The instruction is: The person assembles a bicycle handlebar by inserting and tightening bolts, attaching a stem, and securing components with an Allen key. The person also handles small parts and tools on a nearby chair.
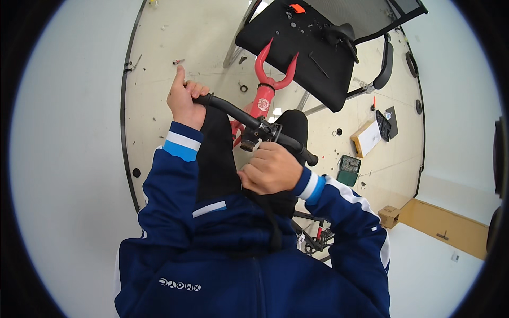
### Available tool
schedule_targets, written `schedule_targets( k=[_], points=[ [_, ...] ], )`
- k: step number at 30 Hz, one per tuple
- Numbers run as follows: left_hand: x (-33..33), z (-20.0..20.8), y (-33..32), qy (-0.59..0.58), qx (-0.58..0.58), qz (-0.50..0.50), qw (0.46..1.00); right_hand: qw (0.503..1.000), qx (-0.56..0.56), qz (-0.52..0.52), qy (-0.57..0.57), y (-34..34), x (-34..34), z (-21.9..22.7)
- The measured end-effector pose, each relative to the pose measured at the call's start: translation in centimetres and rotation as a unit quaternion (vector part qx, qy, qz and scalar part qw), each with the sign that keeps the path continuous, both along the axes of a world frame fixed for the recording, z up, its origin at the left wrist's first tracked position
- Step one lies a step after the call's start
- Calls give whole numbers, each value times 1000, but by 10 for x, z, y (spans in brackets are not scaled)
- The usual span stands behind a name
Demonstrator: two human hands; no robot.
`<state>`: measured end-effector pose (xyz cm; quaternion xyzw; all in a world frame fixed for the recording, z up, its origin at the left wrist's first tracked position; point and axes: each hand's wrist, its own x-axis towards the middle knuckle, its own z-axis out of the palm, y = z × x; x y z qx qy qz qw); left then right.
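A black handlebar (229, 108) lies across my lap, its stem clamp (266, 130) at the middle. The stem joins a red bicycle frame with a fork (263, 98), whose two prongs point away toward the chair. My left hand (186, 100) is closed around the bar's left end, thumb sticking up. Just below the stem, my right hand (271, 168) is curled into a fist, close to the bar. Whatever its fingers hold is hidden; a small pale bit shows between fist and stem.
A black chair (297, 53) ahead carries a saddle (342, 34), a thin rod-like tool and small parts. On the floor at right lie a green case (348, 170), a white-topped box (367, 138) and loose parts. A cardboard box (389, 216) sits further right, near a door.
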<state>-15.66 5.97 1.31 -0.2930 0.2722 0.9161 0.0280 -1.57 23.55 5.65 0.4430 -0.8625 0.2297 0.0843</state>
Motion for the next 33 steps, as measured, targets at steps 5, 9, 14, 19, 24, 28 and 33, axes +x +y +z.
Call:
schedule_targets(
  k=[5,9,14,19,24,28,33],
  points=[
    [-1,-4,0,12,6,-9,1000,995,-69,-44,62,37,18,0],
    [0,-10,-2,7,14,-7,1000,977,-102,-181,46,58,36,3],
    [-1,-21,-10,32,35,-41,998,937,-105,-332,-3,86,33,11],
    [1,-26,-15,44,38,-48,997,856,-213,-455,-124,78,13,9],
    [0,-22,-14,49,34,-58,997,505,-629,-350,-476,52,-34,5],
    [2,-23,-14,42,27,-50,997,374,-688,-278,-556,32,-56,18],
    [2,-17,-9,31,28,-44,998,435,-626,-245,-599,37,-68,7]
  ],
)
